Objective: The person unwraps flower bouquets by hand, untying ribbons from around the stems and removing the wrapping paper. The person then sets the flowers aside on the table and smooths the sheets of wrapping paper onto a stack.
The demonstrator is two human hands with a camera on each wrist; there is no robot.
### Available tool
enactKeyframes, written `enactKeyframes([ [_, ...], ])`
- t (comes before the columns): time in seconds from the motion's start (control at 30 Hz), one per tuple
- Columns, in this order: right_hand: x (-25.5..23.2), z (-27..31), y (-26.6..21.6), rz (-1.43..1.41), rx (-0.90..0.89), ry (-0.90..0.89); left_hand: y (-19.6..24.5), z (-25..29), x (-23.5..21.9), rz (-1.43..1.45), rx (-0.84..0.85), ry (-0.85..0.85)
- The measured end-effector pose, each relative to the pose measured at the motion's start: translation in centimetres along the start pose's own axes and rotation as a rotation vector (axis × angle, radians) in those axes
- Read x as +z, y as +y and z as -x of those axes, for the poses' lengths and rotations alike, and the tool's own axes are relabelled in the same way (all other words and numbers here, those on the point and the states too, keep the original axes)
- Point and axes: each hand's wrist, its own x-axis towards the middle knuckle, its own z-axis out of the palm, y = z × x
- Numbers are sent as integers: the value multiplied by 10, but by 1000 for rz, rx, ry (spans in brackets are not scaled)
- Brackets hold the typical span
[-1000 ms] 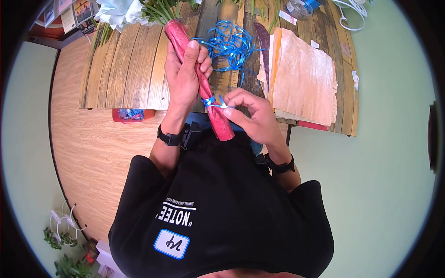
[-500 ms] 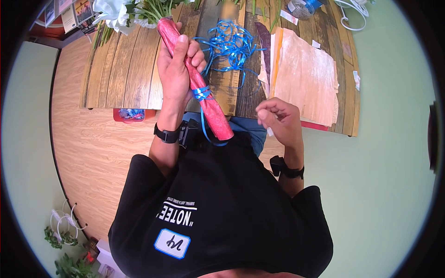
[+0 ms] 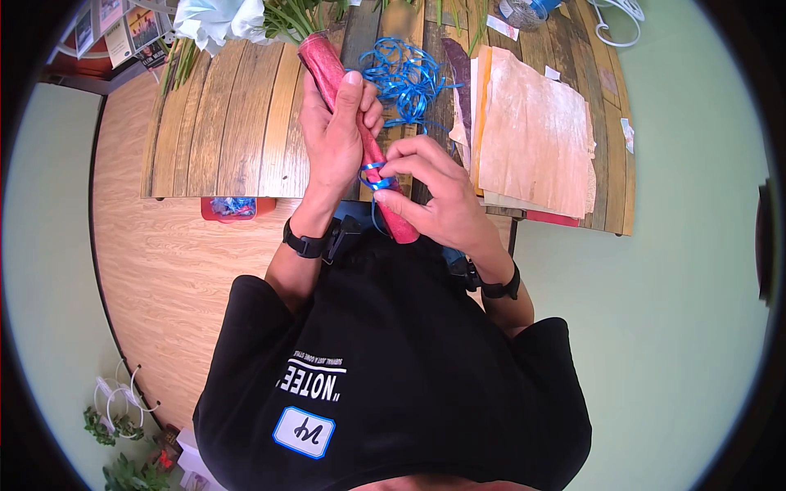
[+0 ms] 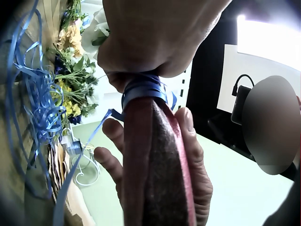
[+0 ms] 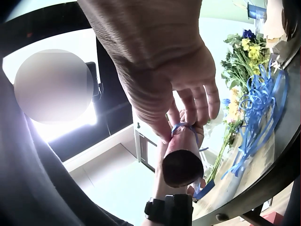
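A red wrapped bouquet handle [image 3: 327,67] slants down from white-blue flowers [image 3: 219,20] in the head view. My left hand [image 3: 336,135] grips it around its middle, thumb on top. Below that grip, blue ribbon [image 3: 378,182] circles the wrap. My right hand [image 3: 438,192] pinches at this ribbon, thumb on the near side and fingers over it. In the left wrist view several turns of ribbon [image 4: 143,92] lie side by side, and a loose end hangs off. The right wrist view shows the wrap's hollow lower end [image 5: 182,168].
A tangle of blue ribbon [image 3: 407,80] lies on the wooden table [image 3: 237,123] beyond my hands. Stacked wrapping sheets [image 3: 536,135] are at the right, a ribbon spool [image 3: 524,12] behind them. A red bin [image 3: 231,208] stands under the table's left edge.
My right hand, away from the wrap at the right half a second ago, is back at the ribbon. The bouquet and my left hand have shifted slightly right.
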Motion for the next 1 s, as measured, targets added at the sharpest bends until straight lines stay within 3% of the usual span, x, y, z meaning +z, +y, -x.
enactKeyframes([
  [0.13, -2, -3, -3, 124, -44, -24, -2, 0, 0, -52, 13, -22],
  [0.37, -12, -1, 0, 34, -55, -141, -3, -4, -4, -55, -27, -20],
  [0.57, -29, 17, 17, -384, -21, -258, 3, -15, -19, 34, -24, -2],
  [0.63, -39, 28, 20, -717, 219, -235, 7, -19, -22, 93, -20, -11],
  [0.67, -47, 30, 22, -717, 217, -236, 10, -21, -23, 92, -18, -11],
  [0.77, -73, 28, 20, -437, 269, -466, 18, -28, -28, 217, -26, -31],
  [0.8, -75, 27, 16, -436, 269, -464, 19, -29, -29, 217, -25, -33],
  [0.87, -74, 24, 12, -227, 168, -264, 20, -32, -30, 191, 3, -22],
  [0.9, -68, 24, 13, -223, 198, -144, 20, -32, -28, 186, 12, -15],
  [0.93, -63, 20, 11, -221, 199, -139, 19, -31, -26, 187, 10, -20],
  [1.0, -51, 7, 4, -113, 123, 33, 17, -28, -20, 172, 14, -15],
])
